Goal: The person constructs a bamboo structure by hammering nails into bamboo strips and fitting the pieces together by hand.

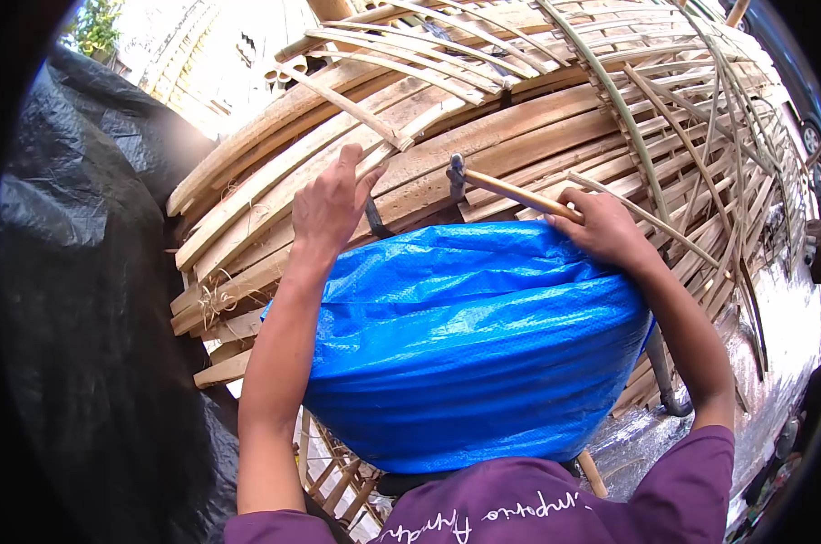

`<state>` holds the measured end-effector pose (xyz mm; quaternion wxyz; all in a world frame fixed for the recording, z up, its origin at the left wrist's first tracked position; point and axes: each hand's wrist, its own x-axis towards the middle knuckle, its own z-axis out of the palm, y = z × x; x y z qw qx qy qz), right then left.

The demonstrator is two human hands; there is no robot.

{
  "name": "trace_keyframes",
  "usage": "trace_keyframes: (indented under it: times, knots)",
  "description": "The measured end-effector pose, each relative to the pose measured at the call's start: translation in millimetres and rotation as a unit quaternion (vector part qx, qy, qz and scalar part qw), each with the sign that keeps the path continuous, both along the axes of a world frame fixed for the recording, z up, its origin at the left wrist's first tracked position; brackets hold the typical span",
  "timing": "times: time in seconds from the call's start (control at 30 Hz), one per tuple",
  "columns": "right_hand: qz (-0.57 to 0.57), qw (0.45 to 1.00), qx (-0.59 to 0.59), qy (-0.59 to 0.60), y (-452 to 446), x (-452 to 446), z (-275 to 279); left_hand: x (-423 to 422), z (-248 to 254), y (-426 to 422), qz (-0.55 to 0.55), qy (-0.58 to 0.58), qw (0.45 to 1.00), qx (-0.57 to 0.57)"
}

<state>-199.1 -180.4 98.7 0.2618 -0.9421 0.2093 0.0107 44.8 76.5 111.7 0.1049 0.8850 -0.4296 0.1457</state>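
Gripping a hammer (510, 190) over stacked wooden slats (510, 136), the right hand (603, 227) nears blue tarp (474, 335); left hand (327, 207) curls, hold unclear.

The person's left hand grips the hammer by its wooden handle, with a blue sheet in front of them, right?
No: the head view shows the right hand gripping the hammer. The wooden handle and blue sheet are as stated.

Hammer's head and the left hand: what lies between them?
Between the hammer's head and the left hand lie wooden planks, with a dark bar close to the hand; the head view shows this.
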Motion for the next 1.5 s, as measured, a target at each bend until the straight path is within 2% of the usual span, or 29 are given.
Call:
trace_keyframes:
  times: [0.03, 0.1, 0.2, 0.27, 0.3, 0.33, 0.37, 0.43, 0.5, 0.6, 0.73, 0.87, 0.97, 1.07, 1.2, 1.33, 1.4, 1.5]
  knots:
    - [-0.004, 1.000, 0.001, -0.004, 0, 1, 2, -2, 2, 1, 0.001, 0.002, 1.000, -0.003]
    - [0.048, 0.992, -0.120, 0.003, 2, 8, 6, -8, 7, 2, -0.002, 0.001, 1.000, -0.005]
    - [0.059, 0.982, -0.174, 0.043, -1, 34, 12, -15, 15, 1, -0.003, 0.019, 1.000, -0.002]
    - [0.093, 0.971, -0.178, -0.128, 6, 55, -1, -22, 21, 0, 0.013, 0.056, 0.998, -0.017]
    - [0.119, 0.972, -0.110, -0.171, 14, 70, -7, -25, 24, 0, 0.020, 0.058, 0.998, -0.018]
    - [0.125, 0.988, 0.009, -0.092, 22, 88, -2, -30, 27, -1, 0.024, 0.071, 0.997, -0.022]
    - [0.103, 0.982, 0.095, -0.129, 29, 104, -16, -32, 24, -1, 0.014, 0.032, 0.999, -0.019]
    - [0.083, 0.945, 0.268, -0.168, 45, 126, -18, -36, 23, -1, 0.016, 0.042, 0.999, -0.023]
    - [0.076, 0.894, 0.416, -0.146, 50, 140, -23, -38, 23, 0, 0.012, 0.037, 0.999, -0.021]
    - [0.029, 0.863, 0.480, -0.153, 50, 144, -24, -36, 22, 2, 0.011, 0.050, 0.998, -0.026]
    - [0.035, 0.841, 0.483, -0.244, 43, 140, -27, -36, 24, -2, 0.010, 0.066, 0.997, -0.025]
    - [0.024, 0.841, 0.477, -0.255, 51, 138, -30, -38, 24, -4, 0.014, 0.069, 0.997, -0.033]
    - [0.009, 0.861, 0.442, -0.252, 60, 133, -29, -41, 23, -6, 0.025, 0.077, 0.996, -0.027]
    - [0.076, 0.854, 0.401, -0.322, 65, 128, -22, -38, 23, -4, 0.035, 0.072, 0.997, -0.008]
    - [0.048, 0.883, 0.368, -0.289, 72, 120, -4, -33, 20, -1, 0.043, 0.105, 0.994, 0.000]
    - [0.045, 0.885, 0.345, -0.310, 73, 117, -4, -39, 25, -1, 0.046, 0.096, 0.994, -0.003]
    - [0.041, 0.876, 0.409, -0.252, 75, 112, 8, -40, 26, 0, 0.046, 0.090, 0.995, 0.008]
    - [0.048, 0.861, 0.420, -0.283, 82, 116, -11, -42, 22, -2, 0.054, 0.065, 0.995, 0.055]
